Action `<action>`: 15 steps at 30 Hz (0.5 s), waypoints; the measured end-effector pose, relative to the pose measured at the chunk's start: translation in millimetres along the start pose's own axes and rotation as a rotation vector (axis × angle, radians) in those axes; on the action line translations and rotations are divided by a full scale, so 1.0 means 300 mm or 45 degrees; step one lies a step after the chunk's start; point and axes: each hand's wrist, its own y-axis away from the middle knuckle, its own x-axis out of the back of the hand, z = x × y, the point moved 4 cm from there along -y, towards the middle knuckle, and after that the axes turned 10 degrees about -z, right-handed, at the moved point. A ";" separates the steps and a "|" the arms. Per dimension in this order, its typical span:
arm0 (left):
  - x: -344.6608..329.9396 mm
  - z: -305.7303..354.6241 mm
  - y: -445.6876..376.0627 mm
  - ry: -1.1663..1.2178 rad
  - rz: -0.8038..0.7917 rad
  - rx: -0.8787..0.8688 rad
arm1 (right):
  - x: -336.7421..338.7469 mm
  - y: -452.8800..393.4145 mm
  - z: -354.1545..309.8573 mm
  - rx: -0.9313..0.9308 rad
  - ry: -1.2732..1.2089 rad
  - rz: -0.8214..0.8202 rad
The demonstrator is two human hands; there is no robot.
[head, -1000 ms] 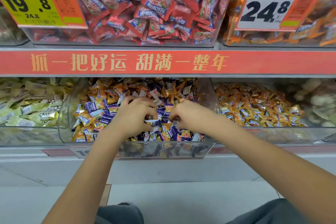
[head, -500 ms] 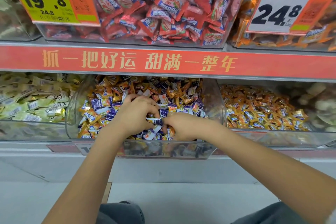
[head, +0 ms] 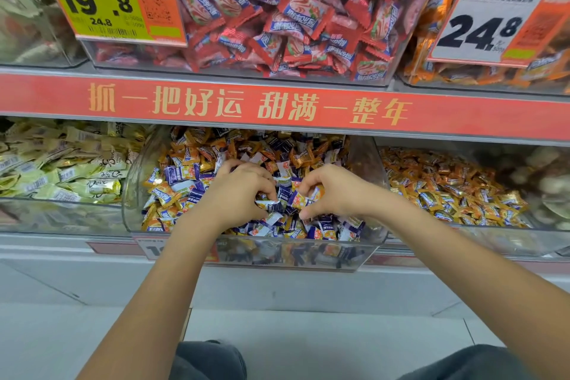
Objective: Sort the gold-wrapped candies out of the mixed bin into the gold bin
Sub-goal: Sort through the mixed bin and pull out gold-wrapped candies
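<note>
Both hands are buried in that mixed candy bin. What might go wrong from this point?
1. Gold and purple wrappers lie tangled in the mixed bin, so the left hand or right hand may scoop purple candies along with gold ones.
2. The gold bin sits to the right; loosely held candies may drop on the way across.

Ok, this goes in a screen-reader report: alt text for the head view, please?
Both hands, left hand and right hand, dig with curled fingers into the mixed bin of purple and gold candies. The gold bin sits immediately right; red candies fill the shelf above.
</note>
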 end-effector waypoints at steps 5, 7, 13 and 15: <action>-0.002 0.002 0.001 -0.006 0.001 -0.003 | 0.017 -0.006 0.003 -0.106 0.198 0.123; -0.001 0.002 0.003 -0.014 0.002 -0.006 | 0.023 0.002 -0.011 -0.144 0.508 0.206; -0.004 0.004 0.002 -0.033 0.006 -0.003 | -0.006 0.010 -0.060 0.156 0.206 0.030; -0.005 0.004 0.001 -0.039 0.008 -0.005 | -0.040 -0.016 -0.056 0.118 0.480 -0.096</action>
